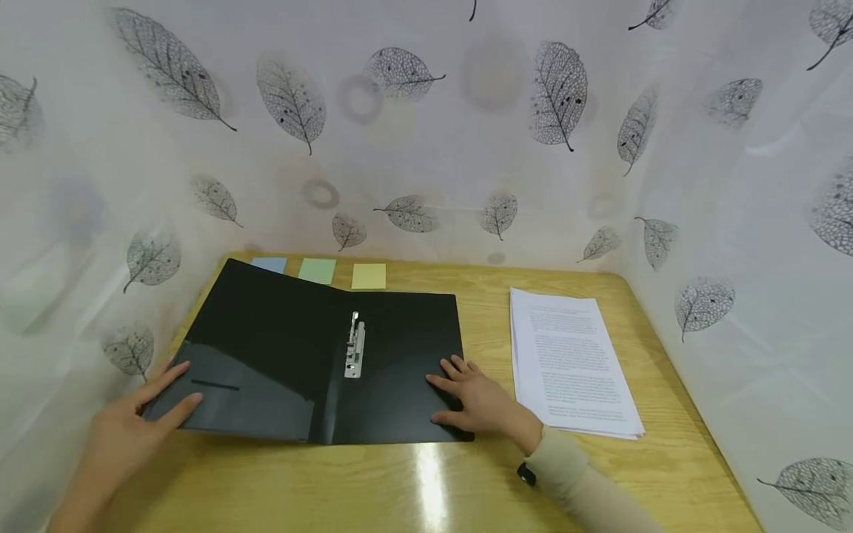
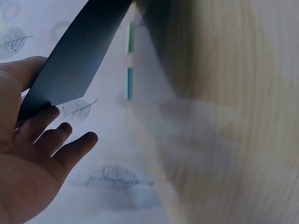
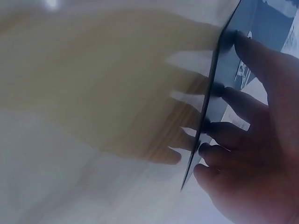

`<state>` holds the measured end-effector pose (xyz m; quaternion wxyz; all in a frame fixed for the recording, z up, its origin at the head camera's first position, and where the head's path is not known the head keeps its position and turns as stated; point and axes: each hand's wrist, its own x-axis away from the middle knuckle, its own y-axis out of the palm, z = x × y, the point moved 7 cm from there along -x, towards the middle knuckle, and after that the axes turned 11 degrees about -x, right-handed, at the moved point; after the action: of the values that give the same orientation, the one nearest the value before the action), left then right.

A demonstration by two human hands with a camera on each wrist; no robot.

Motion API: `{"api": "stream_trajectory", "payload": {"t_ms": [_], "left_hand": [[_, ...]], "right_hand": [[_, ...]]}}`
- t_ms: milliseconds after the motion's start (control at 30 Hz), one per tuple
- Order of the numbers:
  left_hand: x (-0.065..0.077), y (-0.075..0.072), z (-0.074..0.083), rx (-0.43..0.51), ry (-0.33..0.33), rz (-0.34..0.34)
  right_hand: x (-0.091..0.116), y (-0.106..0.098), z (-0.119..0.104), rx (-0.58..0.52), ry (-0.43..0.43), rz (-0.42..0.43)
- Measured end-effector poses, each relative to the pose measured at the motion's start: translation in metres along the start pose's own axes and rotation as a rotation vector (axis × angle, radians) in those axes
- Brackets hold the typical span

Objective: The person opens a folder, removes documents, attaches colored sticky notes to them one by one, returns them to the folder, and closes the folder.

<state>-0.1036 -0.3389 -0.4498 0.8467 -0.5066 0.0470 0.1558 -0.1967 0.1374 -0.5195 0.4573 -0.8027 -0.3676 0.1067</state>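
A black ring binder (image 1: 400,348) lies spread wide on the table, with a metal lever clip (image 1: 355,346) on its right-hand cover. My left hand (image 1: 129,429) pinches the outer edge of the left cover, thumb on the inner face. In the left wrist view that cover (image 2: 77,58) slants up off the table between the thumb and forefinger, the other fingers apart from it. On the right cover, near its outer edge, rests my right hand (image 1: 483,400) with fingers spread. The right wrist view shows its fingertips (image 3: 229,91) touching the cover.
Right of the binder lies a stack of printed sheets (image 1: 573,363). Blue (image 1: 269,263), green (image 1: 317,270) and yellow (image 1: 369,276) sticky notes sit along the back edge of the wooden table (image 1: 333,488). Leaf-patterned curtains (image 1: 453,148) enclose the back and sides.
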Motion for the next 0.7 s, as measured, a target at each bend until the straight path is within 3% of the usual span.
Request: {"api": "stream_trajectory", "payload": {"t_ms": [167, 300, 467, 700], "left_hand": [[-0.009, -0.021, -0.01, -0.03, 0.072, 0.064], [-0.017, -0.036, -0.014, -0.058, 0.093, 0.094], [-0.024, -0.053, -0.016, -0.089, 0.107, 0.14], [-0.027, -0.065, -0.018, -0.131, 0.088, 0.147]], "right_hand": [[-0.017, 0.009, -0.017, 0.042, -0.025, -0.059], [-0.028, 0.016, -0.028, 0.046, -0.048, -0.088], [-0.041, 0.023, -0.041, 0.055, -0.064, -0.109], [-0.058, 0.033, -0.059, 0.142, -0.089, -0.136]]}}
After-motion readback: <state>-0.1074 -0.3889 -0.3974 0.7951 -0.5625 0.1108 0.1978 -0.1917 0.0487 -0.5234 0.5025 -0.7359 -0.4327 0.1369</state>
